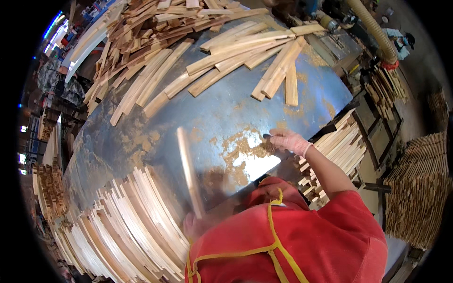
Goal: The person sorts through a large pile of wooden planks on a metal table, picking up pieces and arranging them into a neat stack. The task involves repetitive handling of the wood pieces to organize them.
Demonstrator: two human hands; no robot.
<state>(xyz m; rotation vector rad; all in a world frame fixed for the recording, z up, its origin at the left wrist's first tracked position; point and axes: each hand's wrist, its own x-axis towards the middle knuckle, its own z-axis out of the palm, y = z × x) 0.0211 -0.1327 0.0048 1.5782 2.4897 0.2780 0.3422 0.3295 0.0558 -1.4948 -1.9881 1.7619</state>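
My left hand [191, 225], blurred by motion at the table's near edge, grips the lower end of a pale wooden slat [188, 165]. The slat stands out over the metal tabletop [222, 108], its far end pointing away from me. My right hand [289, 142] wears a pale pinkish glove and reaches over the table's right part. Its fingers are closed around a small dark object [267, 136], too small to name. Just left of that hand, sawdust [240, 151] lies scattered over a shiny patch of metal.
Loose slats [236, 52] lie fanned across the far table, with a heap of wood pieces [155, 28] behind them. A row of stacked slats [137, 212] stands at near left. More slats [339, 146] sit at right, beyond them a tall wood stack [415, 188]. A ribbed hose [375, 33] hangs at far right.
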